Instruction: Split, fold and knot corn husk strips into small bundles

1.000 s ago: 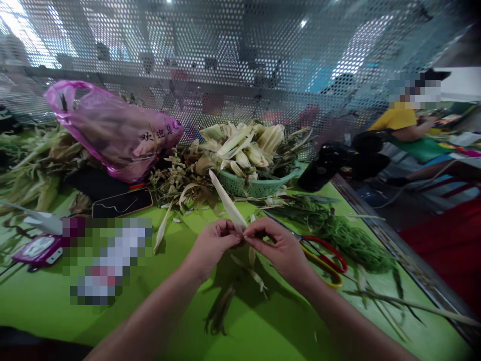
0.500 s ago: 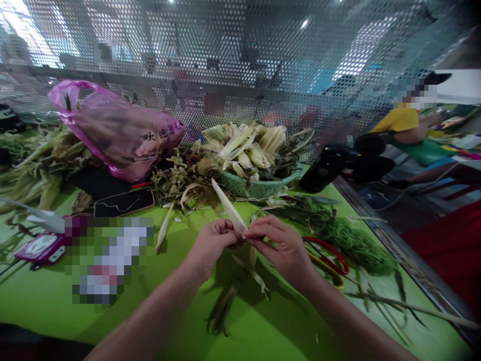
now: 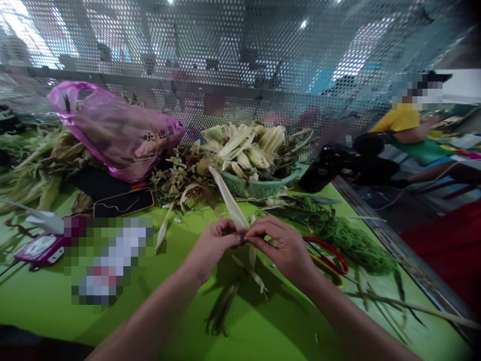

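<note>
My left hand and my right hand meet above the green table, fingertips pinched together on the base of a pale corn husk strip that sticks up and away to the left. Both hands are closed on it. Loose husk scraps lie on the table just under my hands. Red and yellow handled scissors rest right behind my right hand, partly hidden by it.
A green basket heaped with pale husks stands behind my hands. A pink plastic bag, a dark phone and corn stalks lie at left. Green strands pile at right. A perforated metal screen runs behind; a seated person in yellow is far right.
My hands stay pinched on the husk strip and have shifted only slightly. The strip's tip has tilted a little.
</note>
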`<state>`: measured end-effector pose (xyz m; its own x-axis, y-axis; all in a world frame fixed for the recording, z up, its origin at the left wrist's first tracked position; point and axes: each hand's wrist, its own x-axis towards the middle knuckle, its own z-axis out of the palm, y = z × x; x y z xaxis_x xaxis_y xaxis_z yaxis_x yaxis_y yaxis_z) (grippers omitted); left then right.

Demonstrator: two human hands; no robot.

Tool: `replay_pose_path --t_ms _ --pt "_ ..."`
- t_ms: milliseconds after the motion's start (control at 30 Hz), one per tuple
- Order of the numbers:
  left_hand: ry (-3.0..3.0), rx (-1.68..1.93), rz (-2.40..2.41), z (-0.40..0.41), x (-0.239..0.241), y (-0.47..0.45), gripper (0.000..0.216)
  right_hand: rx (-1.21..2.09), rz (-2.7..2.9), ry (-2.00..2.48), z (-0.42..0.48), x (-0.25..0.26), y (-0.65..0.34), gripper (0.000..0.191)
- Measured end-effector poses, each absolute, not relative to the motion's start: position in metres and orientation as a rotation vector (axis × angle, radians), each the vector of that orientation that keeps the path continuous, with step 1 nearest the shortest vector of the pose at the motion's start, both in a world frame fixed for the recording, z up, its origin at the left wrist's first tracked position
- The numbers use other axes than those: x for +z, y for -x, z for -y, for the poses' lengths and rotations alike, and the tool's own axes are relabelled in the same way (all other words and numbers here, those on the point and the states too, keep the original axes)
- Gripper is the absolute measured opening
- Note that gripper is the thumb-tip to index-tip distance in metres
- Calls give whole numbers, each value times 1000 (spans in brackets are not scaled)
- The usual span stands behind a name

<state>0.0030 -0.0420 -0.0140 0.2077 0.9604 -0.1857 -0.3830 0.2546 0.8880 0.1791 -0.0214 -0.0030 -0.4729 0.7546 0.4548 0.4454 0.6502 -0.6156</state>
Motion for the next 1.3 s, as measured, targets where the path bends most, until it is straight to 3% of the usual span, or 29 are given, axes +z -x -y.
replay_pose_path --t_ms 500,867,1300 --pt "-838 1107 -940 43 -15 -5 21 808 1819 1124 31 -6 -168 5" --pt "-699 1102 -933 44 -17 -4 14 657 2027 956 27 -3 -175 10" --pt "-690 1059 -896 45 -16 -5 13 676 1967 1097 29 -2 -173 5"
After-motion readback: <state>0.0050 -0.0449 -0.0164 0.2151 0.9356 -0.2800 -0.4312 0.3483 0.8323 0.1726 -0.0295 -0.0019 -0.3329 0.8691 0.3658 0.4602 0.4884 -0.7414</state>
